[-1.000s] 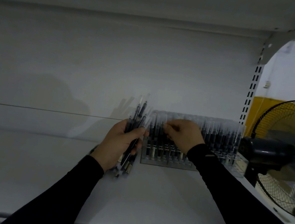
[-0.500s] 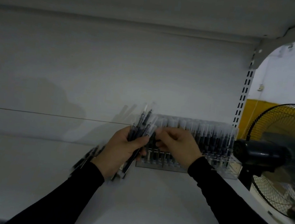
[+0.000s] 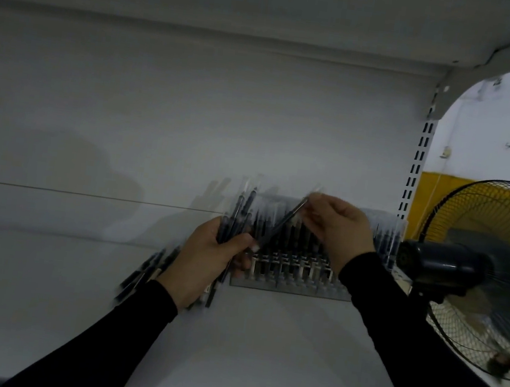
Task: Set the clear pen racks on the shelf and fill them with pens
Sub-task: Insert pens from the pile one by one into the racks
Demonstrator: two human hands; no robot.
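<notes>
head view: the left hand (image 3: pixel 207 256) is raised palm-inward, fingers curled around a bundle of pens (image 3: pixel 237 220). the right hand (image 3: pixel 336 227) pinches one pen (image 3: pixel 280 227) by its upper end, slanting down toward the left thumb. behind both, the clear pen rack (image 3: pixel 295 272) stands on the shelf (image 3: pixel 261 339), holding pens.

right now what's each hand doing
Left hand: grips a bundle of pens.
Right hand: pinches one single pen by its top end, over the pen rack.
</notes>
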